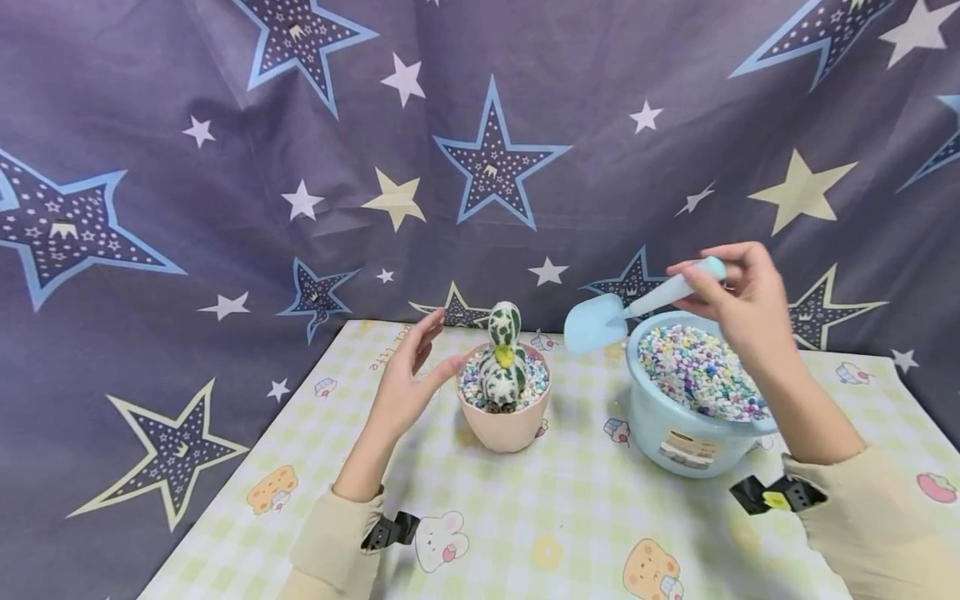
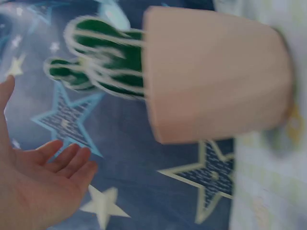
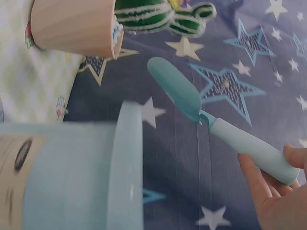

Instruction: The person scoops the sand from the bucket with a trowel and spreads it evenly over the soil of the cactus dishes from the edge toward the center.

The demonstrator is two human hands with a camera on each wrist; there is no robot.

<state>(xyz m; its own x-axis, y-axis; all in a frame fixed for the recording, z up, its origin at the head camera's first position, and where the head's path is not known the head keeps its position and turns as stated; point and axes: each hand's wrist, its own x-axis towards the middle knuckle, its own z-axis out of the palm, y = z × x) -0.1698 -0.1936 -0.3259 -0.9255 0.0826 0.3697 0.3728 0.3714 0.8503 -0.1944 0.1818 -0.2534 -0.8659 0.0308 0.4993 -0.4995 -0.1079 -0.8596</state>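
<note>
My right hand (image 1: 742, 292) grips the handle of a light blue toy shovel (image 1: 596, 323), holding it above the left rim of a blue bucket. In the right wrist view the shovel (image 3: 177, 86) tilts, its blade toward the plant. The bucket (image 1: 675, 417) is filled with small multicolored pebbles (image 1: 701, 371). A green-and-white cactus (image 1: 504, 354) with a yellow flower stands in a pink pot (image 1: 504, 425), colored pebbles around its base. My left hand (image 1: 405, 383) is beside the pot's left side, fingers relaxed and holding nothing; in the left wrist view a gap separates it from the pot.
A checked cloth with cartoon prints covers the table (image 1: 480, 542). Behind it hangs a dark star-patterned curtain (image 1: 615, 200). The bucket stands to the right of the pot. Black straps circle both sleeves near the wrists.
</note>
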